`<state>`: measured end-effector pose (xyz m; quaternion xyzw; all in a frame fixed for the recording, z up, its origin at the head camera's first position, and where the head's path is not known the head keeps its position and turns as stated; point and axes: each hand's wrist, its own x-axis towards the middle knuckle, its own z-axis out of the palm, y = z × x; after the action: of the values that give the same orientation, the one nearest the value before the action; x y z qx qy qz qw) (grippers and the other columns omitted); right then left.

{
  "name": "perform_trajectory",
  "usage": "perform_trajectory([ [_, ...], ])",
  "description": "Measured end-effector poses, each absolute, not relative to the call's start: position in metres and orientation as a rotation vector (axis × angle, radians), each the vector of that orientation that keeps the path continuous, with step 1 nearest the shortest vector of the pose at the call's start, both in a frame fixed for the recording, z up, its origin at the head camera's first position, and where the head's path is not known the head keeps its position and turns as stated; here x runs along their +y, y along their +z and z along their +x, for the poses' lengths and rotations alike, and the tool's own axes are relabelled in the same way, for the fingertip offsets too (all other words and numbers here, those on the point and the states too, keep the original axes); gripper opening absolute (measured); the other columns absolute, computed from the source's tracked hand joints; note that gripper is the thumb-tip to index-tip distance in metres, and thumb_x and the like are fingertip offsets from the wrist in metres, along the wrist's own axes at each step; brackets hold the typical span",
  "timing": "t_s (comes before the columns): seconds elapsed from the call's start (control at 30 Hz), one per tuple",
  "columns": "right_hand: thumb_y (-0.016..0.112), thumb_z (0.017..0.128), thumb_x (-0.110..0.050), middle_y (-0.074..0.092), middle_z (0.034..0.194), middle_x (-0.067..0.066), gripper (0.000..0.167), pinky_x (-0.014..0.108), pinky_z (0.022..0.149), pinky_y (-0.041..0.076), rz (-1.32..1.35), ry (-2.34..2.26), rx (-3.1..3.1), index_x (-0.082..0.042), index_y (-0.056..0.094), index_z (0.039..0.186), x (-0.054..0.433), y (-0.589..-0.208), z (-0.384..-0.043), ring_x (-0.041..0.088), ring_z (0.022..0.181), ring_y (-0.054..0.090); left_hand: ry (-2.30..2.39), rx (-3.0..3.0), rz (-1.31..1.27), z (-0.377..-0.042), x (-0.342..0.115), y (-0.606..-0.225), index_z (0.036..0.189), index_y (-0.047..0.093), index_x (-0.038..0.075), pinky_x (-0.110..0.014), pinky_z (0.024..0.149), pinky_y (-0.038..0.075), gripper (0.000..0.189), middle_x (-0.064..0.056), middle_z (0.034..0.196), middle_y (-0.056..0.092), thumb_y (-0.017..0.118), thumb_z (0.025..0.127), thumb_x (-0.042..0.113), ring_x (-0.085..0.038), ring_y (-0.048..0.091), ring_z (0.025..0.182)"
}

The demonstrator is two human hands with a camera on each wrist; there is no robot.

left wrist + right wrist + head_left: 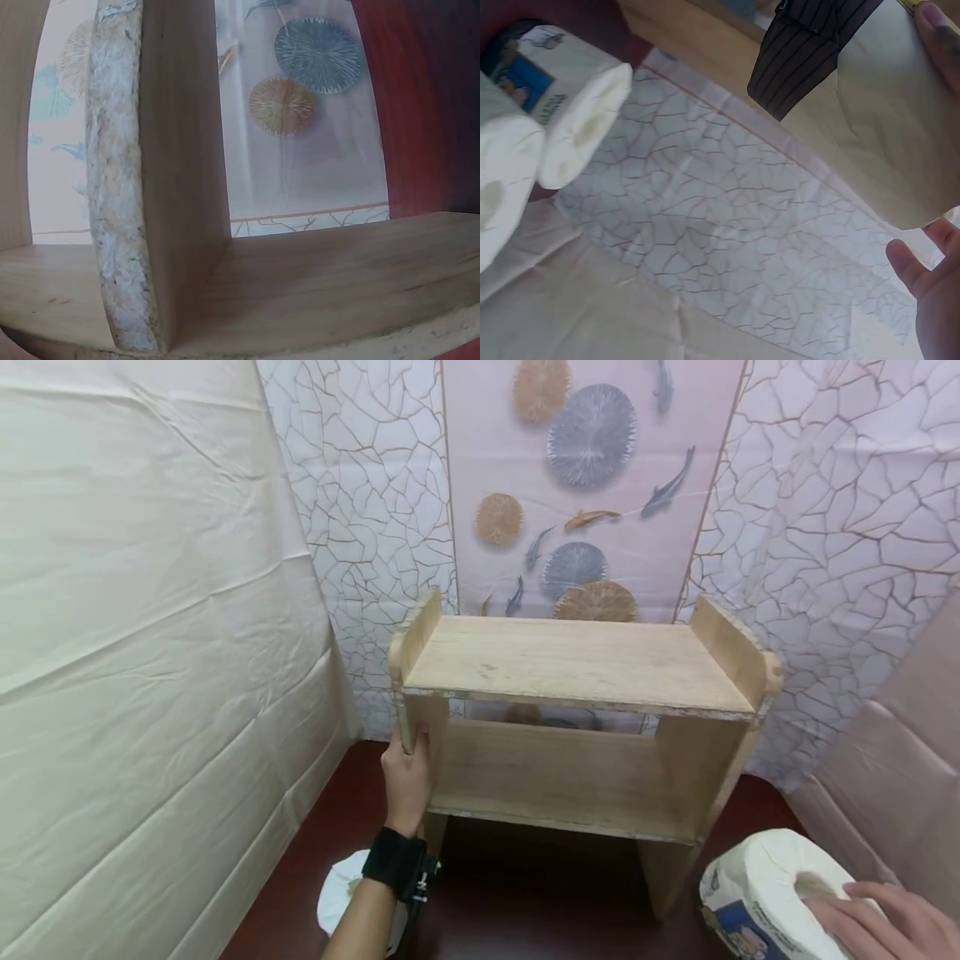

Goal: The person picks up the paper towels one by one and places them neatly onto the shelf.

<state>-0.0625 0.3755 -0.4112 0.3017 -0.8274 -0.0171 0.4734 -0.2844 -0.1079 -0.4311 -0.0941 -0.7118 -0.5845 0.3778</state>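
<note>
A two-tier wooden shelf [592,664] stands on the dark red table. My left hand [407,772] grips the front edge of its left side panel, just below the upper board. In the left wrist view the shelf's boards [120,180], with a rough pale edge, fill the picture. At the lower right, my right hand [885,914] holds a wrapped paper roll [780,877], its fingers at the centre hole. The right wrist view shows that roll's beige, dark-striped side [885,112] between the fingers and thumb of the hand.
Another white roll [337,893] stands left of the shelf, partly behind my left forearm. Two more rolls [585,97] appear at the left of the right wrist view. Creased cream cloth [135,610] hangs at the left, and a patterned cloth [367,502] hangs behind the shelf.
</note>
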Motion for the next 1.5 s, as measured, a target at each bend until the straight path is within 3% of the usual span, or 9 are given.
perform_trajectory([
  [0.1,0.039,0.108,-0.066,0.070,0.076,0.010,0.078,0.020,0.102,0.045,0.777,-0.007,-2.002,0.000,0.072,0.084,0.373,-0.406,-0.065,0.034,0.084,0.054,-1.499,-1.825,-0.254,-0.285,-0.106,-0.432,0.145,0.060,0.005,-0.051,0.079,0.058,0.045,-0.022,0.122,0.073,0.059,0.110,0.034,-0.043,0.073,0.101],
  [0.2,0.044,0.108,-0.061,0.068,0.077,0.017,0.072,0.017,0.121,0.017,0.824,0.064,-1.950,0.003,0.070,0.087,0.369,-0.402,-0.069,0.038,0.086,0.050,-1.487,-1.815,-0.259,-0.285,-0.106,-0.432,0.142,0.061,0.004,-0.046,0.074,0.056,0.042,-0.022,0.117,0.074,0.059,0.110,0.032,-0.041,0.073,0.094],
  [0.23,0.045,0.109,-0.058,0.068,0.076,0.020,0.070,0.018,0.122,0.019,0.850,0.073,-1.917,0.004,0.070,0.088,0.368,-0.400,-0.072,0.041,0.084,0.050,-1.483,-1.813,-0.260,-0.285,-0.106,-0.433,0.141,0.062,0.004,-0.044,0.072,0.055,0.042,-0.023,0.115,0.074,0.059,0.110,0.032,-0.039,0.073,0.092],
  [0.43,0.047,0.106,-0.065,0.068,0.077,0.019,0.076,0.021,0.123,0.016,0.852,0.081,-1.918,0.004,0.070,0.088,0.360,-0.387,-0.070,0.043,0.084,0.051,-1.476,-1.814,-0.281,-0.286,-0.106,-0.433,0.138,0.063,0.002,-0.036,0.066,0.046,0.039,-0.028,0.093,0.070,0.058,0.111,0.030,-0.028,0.060,0.075],
  [0.57,0.047,0.098,-0.080,0.070,0.082,0.016,0.085,0.020,0.122,0.012,0.733,0.089,-2.043,0.001,0.072,0.092,0.351,-0.381,-0.060,0.018,0.114,0.052,-1.481,-1.797,-0.289,-0.286,-0.106,-0.432,0.138,0.064,0.003,-0.038,0.068,0.048,0.038,-0.028,0.104,0.073,0.058,0.111,0.030,-0.033,0.065,0.080],
  [0.67,0.052,0.090,-0.086,0.070,0.082,0.016,0.090,0.020,0.121,0.015,0.670,0.136,-2.028,0.001,0.074,0.094,0.345,-0.379,-0.060,0.013,0.117,0.050,-1.491,-1.790,-0.294,-0.287,-0.107,-0.431,0.138,0.064,0.003,-0.039,0.069,0.050,0.038,-0.026,0.107,0.074,0.058,0.111,0.030,-0.041,0.068,0.084],
  [0.87,0.061,0.080,-0.091,0.071,0.084,0.016,0.093,0.022,0.121,0.021,0.581,0.238,-1.964,0.000,0.076,0.095,0.330,-0.373,-0.062,0.017,0.110,0.053,-1.474,-1.795,-0.290,-0.288,-0.108,-0.429,0.137,0.063,-0.001,-0.045,0.069,0.054,0.039,-0.026,0.110,0.074,0.058,0.111,0.029,-0.046,0.071,0.090],
  [1.1,0.066,0.086,-0.080,0.071,0.078,0.017,0.084,0.020,0.117,0.029,0.811,0.249,-1.747,0.003,0.074,0.085,0.323,-0.352,-0.080,0.034,0.087,0.057,-1.470,-1.788,-0.308,-0.290,-0.108,-0.430,0.140,0.062,0.001,-0.055,0.076,0.059,0.041,-0.024,0.118,0.074,0.058,0.111,0.030,-0.046,0.073,0.099],
  [1.5,0.063,0.091,-0.078,0.065,0.065,0.021,0.084,0.018,0.116,0.031,0.923,0.229,-1.702,0.005,0.070,0.081,0.311,-0.322,-0.085,0.035,0.079,0.050,-1.496,-1.794,-0.272,-0.287,-0.107,-0.431,0.139,0.062,0.002,-0.044,0.069,0.056,0.040,-0.027,0.111,0.074,0.059,0.111,0.029,-0.044,0.072,0.089],
])
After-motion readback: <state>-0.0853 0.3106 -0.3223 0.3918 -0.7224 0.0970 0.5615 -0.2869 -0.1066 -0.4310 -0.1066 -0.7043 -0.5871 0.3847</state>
